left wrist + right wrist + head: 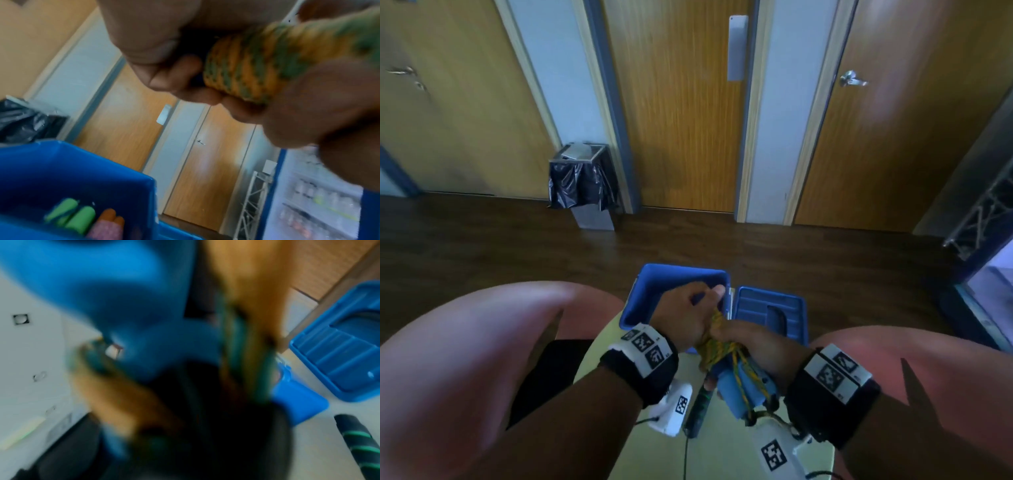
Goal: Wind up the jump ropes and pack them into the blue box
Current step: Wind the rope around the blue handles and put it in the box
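Head view: the person sat with a small round counter (599, 346) between the knees, the blue box (654, 294) open on it and its lid (770, 315) lying flat just to the right. Both hands were bunched together near the box's front edge. The left hand (688, 318) was wrapped over the yellow-green rope (717, 349), and the right hand (763, 349) gripped the bundle with its two blue handles (736, 383) pointing back at the person. So this rope was in the hands, not in the box yet. A dark handle with green stripes (697, 411) lay on the counter below the hands; looked like another rope waiting.

Left wrist view: here you got what the head cam couldn't show. The rope coil (246, 69) sat tight under the curled fingers (174, 81), and down in the box (72, 175) there were already green handles (80, 216) and an orange pair (111, 216).

Right wrist view: mostly blur, just a blue handle (102, 296) up close, plus the lid (339, 345) and the striped handle (362, 439) on the counter.

Risk as I'd guess it: ease either grip before the end is tucked and the wraps spring loose. Also the box sat near the counter's far edge, so a shove while stuffing could tip it off.
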Demonstrator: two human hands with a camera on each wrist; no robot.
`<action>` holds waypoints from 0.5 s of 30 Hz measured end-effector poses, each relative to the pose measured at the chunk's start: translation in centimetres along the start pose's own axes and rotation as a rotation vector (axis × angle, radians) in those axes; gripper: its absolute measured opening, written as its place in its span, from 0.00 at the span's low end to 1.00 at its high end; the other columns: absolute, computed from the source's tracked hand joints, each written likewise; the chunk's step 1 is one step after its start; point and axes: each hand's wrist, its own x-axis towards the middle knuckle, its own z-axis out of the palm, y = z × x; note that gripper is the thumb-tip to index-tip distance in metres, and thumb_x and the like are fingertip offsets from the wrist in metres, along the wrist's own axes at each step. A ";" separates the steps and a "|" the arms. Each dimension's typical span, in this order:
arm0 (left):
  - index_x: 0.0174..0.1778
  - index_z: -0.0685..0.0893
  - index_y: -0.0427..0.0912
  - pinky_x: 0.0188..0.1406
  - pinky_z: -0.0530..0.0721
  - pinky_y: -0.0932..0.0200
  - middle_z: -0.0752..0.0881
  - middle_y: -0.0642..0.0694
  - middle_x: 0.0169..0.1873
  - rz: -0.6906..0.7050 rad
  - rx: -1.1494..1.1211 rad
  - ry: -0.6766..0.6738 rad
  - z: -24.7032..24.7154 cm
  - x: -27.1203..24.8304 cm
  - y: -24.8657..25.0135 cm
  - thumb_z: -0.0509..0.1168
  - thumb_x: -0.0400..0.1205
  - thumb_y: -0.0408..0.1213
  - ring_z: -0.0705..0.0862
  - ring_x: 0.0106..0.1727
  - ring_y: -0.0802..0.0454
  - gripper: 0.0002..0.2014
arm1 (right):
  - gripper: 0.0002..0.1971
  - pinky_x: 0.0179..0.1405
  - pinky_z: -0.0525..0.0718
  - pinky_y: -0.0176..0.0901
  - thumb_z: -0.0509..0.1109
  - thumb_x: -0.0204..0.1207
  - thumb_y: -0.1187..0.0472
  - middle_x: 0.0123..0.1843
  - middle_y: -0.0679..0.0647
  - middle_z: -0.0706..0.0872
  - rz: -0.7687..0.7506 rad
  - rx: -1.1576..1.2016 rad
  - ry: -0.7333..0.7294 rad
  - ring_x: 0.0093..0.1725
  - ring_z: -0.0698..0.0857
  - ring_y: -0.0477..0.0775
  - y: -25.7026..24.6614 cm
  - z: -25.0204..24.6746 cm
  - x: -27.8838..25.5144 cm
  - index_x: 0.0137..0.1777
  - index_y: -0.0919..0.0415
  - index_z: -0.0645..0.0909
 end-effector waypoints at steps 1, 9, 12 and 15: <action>0.28 0.79 0.47 0.36 0.76 0.55 0.77 0.56 0.20 -0.034 0.021 0.050 -0.1 0.6 -0.3 0.64 0.83 0.54 0.79 0.29 0.56 0.20 | 0.16 0.32 0.88 0.47 0.75 0.69 0.59 0.41 0.67 0.87 -0.008 -0.008 -0.046 0.36 0.87 0.64 0.1 -0.7 0.0 0.53 0.67 0.83; 0.16 0.66 0.49 0.34 0.64 0.51 0.61 0.50 0.14 -0.349 -0.048 0.203 -0.5 1.5 -5.1 0.66 0.83 0.49 0.65 0.25 0.47 0.29 | 0.07 0.28 0.81 0.45 0.70 0.81 0.65 0.42 0.64 0.88 0.024 -0.230 0.055 0.31 0.85 0.61 3.0 -3.1 1.8 0.58 0.62 0.79; 0.21 0.62 0.46 0.33 0.63 0.53 0.61 0.51 0.18 -0.383 -0.048 0.174 -0.6 1.2 -6.5 0.66 0.84 0.48 0.65 0.25 0.49 0.27 | 0.11 0.29 0.83 0.47 0.71 0.81 0.64 0.41 0.64 0.89 0.076 -0.217 0.079 0.31 0.86 0.63 3.9 -2.2 2.6 0.61 0.61 0.78; 0.33 0.79 0.42 0.37 0.72 0.53 0.74 0.50 0.26 -0.303 -0.145 0.069 -1.9 0.8 -8.2 0.61 0.86 0.51 0.75 0.31 0.51 0.20 | 0.17 0.31 0.88 0.51 0.73 0.78 0.63 0.55 0.72 0.85 0.084 -0.146 0.118 0.36 0.87 0.68 4.4 -1.2 3.9 0.64 0.60 0.75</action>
